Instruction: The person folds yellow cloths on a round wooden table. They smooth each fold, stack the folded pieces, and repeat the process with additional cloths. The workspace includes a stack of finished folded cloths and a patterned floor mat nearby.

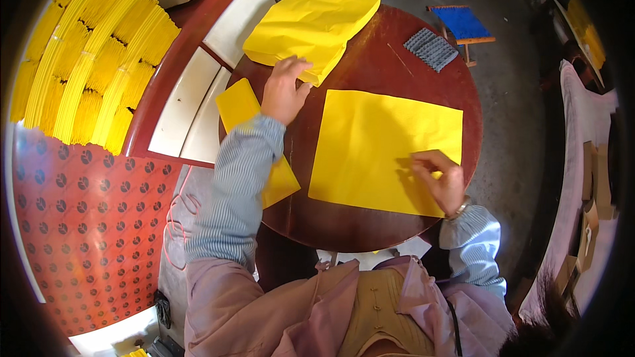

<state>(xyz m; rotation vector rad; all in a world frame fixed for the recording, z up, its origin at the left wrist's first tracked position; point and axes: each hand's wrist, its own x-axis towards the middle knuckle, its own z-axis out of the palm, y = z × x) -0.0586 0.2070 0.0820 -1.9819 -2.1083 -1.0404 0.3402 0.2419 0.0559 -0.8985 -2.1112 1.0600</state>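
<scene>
A large yellow sheet (pixel 370 145) lies flat on the round dark red table (pixel 297 221). Over its right part is my right hand (pixel 442 178), finger and thumb curled together into a loop; whatever sits between the tips, if anything, is hidden. My left hand (pixel 284 89) reaches across to the near edge of a creased yellow paper stack (pixel 307 23) at the far left of the tabletop. Its fingers and thumb are apart, the fingertips at the paper. Beneath my left forearm a folded yellow strip (pixel 280 184) rests on the table, partly covered by the sleeve.
Bundles of folded yellow paper (pixel 86 59) are piled at the upper left, by a red-and-white cabinet (pixel 192 102). A grey ridged pad (pixel 431 49) lies at the table's far right. Beyond it stands a blue-topped stool (pixel 462 23). Cardboard boxes (pixel 587 235) are at the right.
</scene>
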